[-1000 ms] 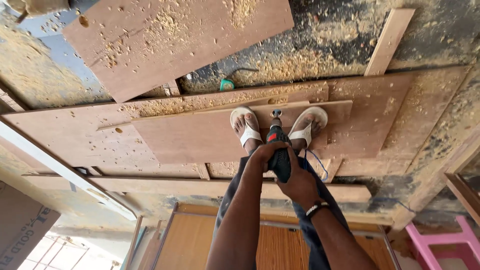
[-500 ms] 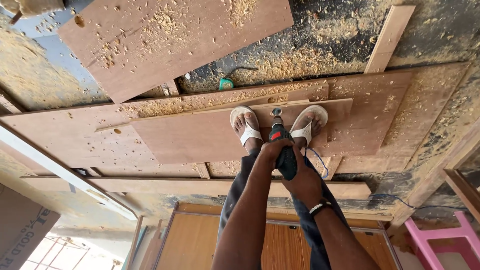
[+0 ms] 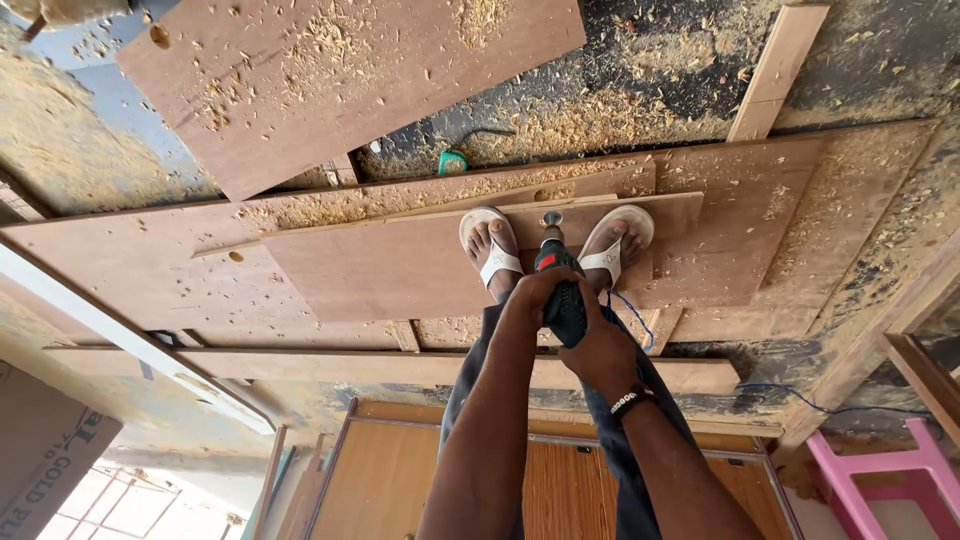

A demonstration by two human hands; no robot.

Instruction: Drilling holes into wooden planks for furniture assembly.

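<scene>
Both hands were clamped on the power drill (image 3: 560,290), held vertical, bit end down on the plywood board (image 3: 400,265) between the person's feet. Left hand (image 3: 535,290) wrapped the upper body of the tool, fingers closed tight round it; right hand (image 3: 600,345) gripped lower toward the handle, fingers curled shut, beaded bracelet (image 3: 628,402) on that wrist. Left foot (image 3: 492,245) and right foot (image 3: 615,245), both in white sandals, stood on the board on either side of the chuck, close to it. The board lay on a wider plywood sheet (image 3: 760,200), with sawdust (image 3: 560,120) thick on the ground beyond. A blue cord (image 3: 635,320) trailed near the right ankle. A pink stool (image 3: 880,470) sat off to the right, and another sheet (image 3: 350,80) lay further ahead. Risks as I judged them: toes were open and just beside the bit, so a skid or a snatch could run it into a foot. The board was pinned by body weight only; if the bit grabbed, the board could spin or shift under the sandals. Loose sawdust underfoot made footing poor. The cord near the ankle could snag. I couldn't tell whether the bit was through the board or only touching it.
</scene>
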